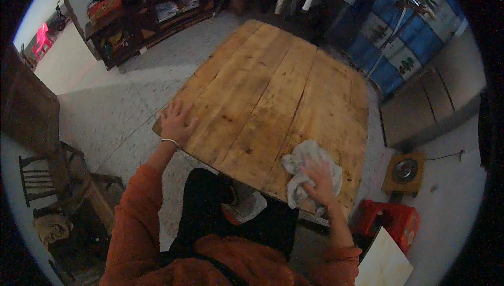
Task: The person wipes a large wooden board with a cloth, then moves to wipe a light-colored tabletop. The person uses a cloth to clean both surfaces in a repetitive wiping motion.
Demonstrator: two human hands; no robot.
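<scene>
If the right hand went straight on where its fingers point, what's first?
The right hand would first meet the front of the cloth under it; beyond, the way over the table looks free, though depth is unclear.

The person wears a rusty orange, soft-looking cloth top (pixel 247 254). Its long orange cloth left sleeve (pixel 137 197) is wide and baggy, with big folds, and stops partway down the forearm. The loose orange cloth right sleeve (pixel 340 262) stops short of the wrist too and looks bunched at its end. A thin, pale, round bracelet (pixel 170 140) goes around the left wrist. The bare left hand (pixel 178 123) and the bare right hand (pixel 320 178) each stick out past the cloth. A long dark strip (pixel 223 270) slants over the orange front. The plain black cloth trousers (pixel 197 197) look very dark.
</scene>
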